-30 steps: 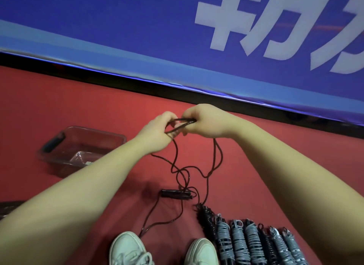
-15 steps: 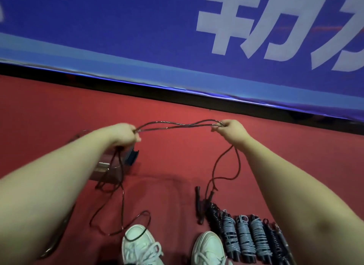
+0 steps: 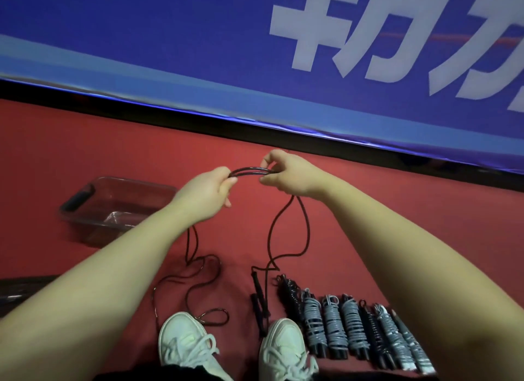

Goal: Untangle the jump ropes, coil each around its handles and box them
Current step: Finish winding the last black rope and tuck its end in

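Note:
A thin dark jump rope (image 3: 272, 239) hangs in loose loops from both hands down to the red floor. My left hand (image 3: 209, 192) grips its doubled strands, and my right hand (image 3: 286, 172) pinches the same strands a short way to the right. A short arch of rope spans the gap between them. The rope's two black handles (image 3: 259, 304) lie on the floor between my shoes. A clear plastic box (image 3: 113, 207) with a dark handle stands on the floor at the left.
Several coiled ropes (image 3: 351, 327), grey and dark, lie side by side on the floor at the lower right. My white shoes (image 3: 187, 344) are at the bottom edge. A blue banner wall (image 3: 198, 54) runs behind the red floor.
My hands, spread wide half a second ago, have come close together again, folding the rope into a short arch. The loose loops on the floor have shifted toward the middle.

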{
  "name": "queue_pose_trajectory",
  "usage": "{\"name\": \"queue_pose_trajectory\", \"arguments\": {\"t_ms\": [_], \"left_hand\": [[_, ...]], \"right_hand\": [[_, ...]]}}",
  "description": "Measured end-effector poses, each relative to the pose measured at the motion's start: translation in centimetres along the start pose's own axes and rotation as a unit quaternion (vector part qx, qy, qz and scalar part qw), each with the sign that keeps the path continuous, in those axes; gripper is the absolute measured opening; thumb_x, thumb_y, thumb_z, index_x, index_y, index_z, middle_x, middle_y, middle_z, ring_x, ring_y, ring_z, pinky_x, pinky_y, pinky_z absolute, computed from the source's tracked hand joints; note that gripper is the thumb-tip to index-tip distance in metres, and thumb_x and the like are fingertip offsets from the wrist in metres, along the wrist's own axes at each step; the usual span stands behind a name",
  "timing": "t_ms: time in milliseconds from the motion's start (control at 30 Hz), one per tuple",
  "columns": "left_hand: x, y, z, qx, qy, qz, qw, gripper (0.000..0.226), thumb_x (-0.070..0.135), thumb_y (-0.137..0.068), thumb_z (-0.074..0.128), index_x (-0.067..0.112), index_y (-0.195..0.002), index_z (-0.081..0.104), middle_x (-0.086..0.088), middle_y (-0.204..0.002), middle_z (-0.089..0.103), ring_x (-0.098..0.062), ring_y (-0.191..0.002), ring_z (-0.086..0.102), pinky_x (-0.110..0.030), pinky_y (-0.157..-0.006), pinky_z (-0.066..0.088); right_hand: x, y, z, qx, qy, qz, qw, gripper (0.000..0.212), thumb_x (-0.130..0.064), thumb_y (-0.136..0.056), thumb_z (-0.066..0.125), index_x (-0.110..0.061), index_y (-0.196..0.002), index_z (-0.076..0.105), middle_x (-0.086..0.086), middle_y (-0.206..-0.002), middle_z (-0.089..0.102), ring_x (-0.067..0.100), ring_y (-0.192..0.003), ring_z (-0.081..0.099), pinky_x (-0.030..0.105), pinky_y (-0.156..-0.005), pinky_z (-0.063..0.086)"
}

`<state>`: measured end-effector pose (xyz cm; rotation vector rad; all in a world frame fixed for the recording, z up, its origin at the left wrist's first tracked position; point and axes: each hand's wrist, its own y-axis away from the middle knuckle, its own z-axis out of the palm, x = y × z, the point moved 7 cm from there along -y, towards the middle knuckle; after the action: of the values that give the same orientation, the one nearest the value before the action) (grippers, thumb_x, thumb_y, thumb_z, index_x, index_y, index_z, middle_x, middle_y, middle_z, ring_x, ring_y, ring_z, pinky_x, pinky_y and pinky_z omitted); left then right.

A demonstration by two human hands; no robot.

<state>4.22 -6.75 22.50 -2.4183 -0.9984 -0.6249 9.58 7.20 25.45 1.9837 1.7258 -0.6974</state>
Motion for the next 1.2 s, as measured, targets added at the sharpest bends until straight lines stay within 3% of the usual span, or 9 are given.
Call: {"name": "queue_pose_trajectory", "arguments": {"t_ms": [200, 400, 500, 600, 667, 767, 867, 1033, 1200], "left_hand": [[-1.4, -0.1, -2.3, 0.104, -0.104, -0.001, 0.989, 0.028, 0.031, -0.101, 0.037, 0.013, -0.085, 0.051, -0.009, -0.071, 0.067, -0.034, -0.082, 0.061, -0.04, -0.067, 0.044], [-8.1, -0.9, -4.4, 0.116, -0.084, -0.098, 0.985, 0.029, 0.034, -0.1, 0.036, 0.019, -0.081, 0.051, 0.004, -0.058, 0.061, -0.024, -0.068, 0.052, -0.033, -0.061, 0.035], [-11.7, -1.2, -3.9, 0.136, -0.059, -0.158, 0.976, 0.027, 0.032, -0.1, 0.037, 0.015, -0.099, 0.058, -0.01, -0.084, 0.068, -0.033, -0.089, 0.058, -0.039, -0.074, 0.044], [-14.6, 0.0, -1.6, 0.072, -0.162, -0.256, 0.95, 0.036, 0.029, -0.096, 0.049, 0.016, -0.13, 0.046, -0.018, -0.133, 0.043, -0.041, -0.117, 0.046, -0.048, -0.095, 0.04], [-13.4, 1.4, 1.8, 0.04, -0.185, -0.251, 0.949, 0.048, 0.032, -0.09, 0.059, 0.014, -0.131, 0.04, -0.017, -0.133, 0.036, -0.039, -0.12, 0.041, -0.046, -0.098, 0.037], [-8.1, 3.6, 9.6, -0.073, -0.025, -0.129, 0.989, 0.024, 0.039, -0.091, 0.057, 0.017, -0.1, 0.054, -0.008, -0.105, 0.05, -0.028, -0.101, 0.052, -0.031, -0.089, 0.04], [-5.4, 6.6, 15.6, -0.174, 0.183, -0.132, 0.958, 0.017, 0.036, -0.093, 0.055, 0.02, -0.088, 0.055, 0.006, -0.086, 0.056, -0.012, -0.085, 0.053, -0.012, -0.073, 0.037], [-8.6, 8.8, 18.0, -0.126, 0.332, -0.208, 0.911, 0.027, 0.005, -0.081, 0.072, 0.023, -0.094, 0.057, 0.007, -0.093, 0.063, -0.007, -0.086, 0.059, -0.004, -0.077, 0.041], [-13.4, 9.5, 17.7, -0.023, 0.376, -0.303, 0.875, 0.013, 0.006, -0.095, 0.052, 0.015, -0.088, 0.059, -0.004, -0.082, 0.061, -0.02, -0.084, 0.057, -0.02, -0.079, 0.045]], "right_hand": [[10.3, 1.9, 4.6, -0.008, -0.061, 0.099, 0.993, 0.02, -0.027, -0.098, 0.048, -0.014, -0.085, 0.058, 0.0, -0.063, 0.052, 0.008, -0.056, 0.052, 0.021, -0.06, 0.039], [16.7, 4.3, 6.9, 0.017, -0.076, 0.155, 0.985, 0.025, -0.022, -0.097, 0.05, -0.022, -0.073, 0.051, -0.003, -0.067, 0.051, 0.011, -0.066, 0.048, 0.015, -0.064, 0.038], [15.6, 3.4, 6.8, 0.037, -0.15, 0.164, 0.974, 0.025, -0.023, -0.098, 0.048, -0.018, -0.073, 0.052, -0.001, -0.065, 0.047, 0.013, -0.064, 0.046, 0.026, -0.069, 0.043], [12.0, 1.3, 6.1, 0.061, -0.292, 0.135, 0.945, 0.027, -0.022, -0.1, 0.044, -0.014, -0.075, 0.053, -0.004, -0.059, 0.038, 0.008, -0.05, 0.039, 0.022, -0.058, 0.047], [9.1, -0.4, 6.0, 0.063, -0.35, 0.118, 0.927, 0.028, -0.023, -0.1, 0.044, -0.014, -0.076, 0.056, -0.009, -0.052, 0.04, 0.006, -0.046, 0.041, 0.022, -0.058, 0.048], [5.8, -2.3, 6.0, 0.077, -0.433, 0.122, 0.89, 0.027, -0.023, -0.099, 0.047, -0.013, -0.076, 0.058, -0.01, -0.048, 0.049, 0.006, -0.044, 0.047, 0.02, -0.056, 0.046], [3.8, -3.2, 5.4, 0.079, -0.52, 0.143, 0.838, 0.023, -0.022, -0.1, 0.044, -0.014, -0.082, 0.057, -0.009, -0.051, 0.06, 0.004, -0.046, 0.055, 0.019, -0.055, 0.04], [2.2, -2.8, 3.6, 0.083, -0.532, 0.107, 0.836, 0.021, -0.019, -0.101, 0.039, -0.016, -0.089, 0.055, -0.007, -0.064, 0.07, 0.003, -0.057, 0.065, 0.021, -0.064, 0.044], [1.6, -2.3, 3.0, 0.082, -0.516, 0.079, 0.849, 0.015, -0.018, -0.101, 0.041, -0.016, -0.094, 0.054, -0.005, -0.071, 0.072, 0.006, -0.065, 0.067, 0.021, -0.065, 0.048]]}}
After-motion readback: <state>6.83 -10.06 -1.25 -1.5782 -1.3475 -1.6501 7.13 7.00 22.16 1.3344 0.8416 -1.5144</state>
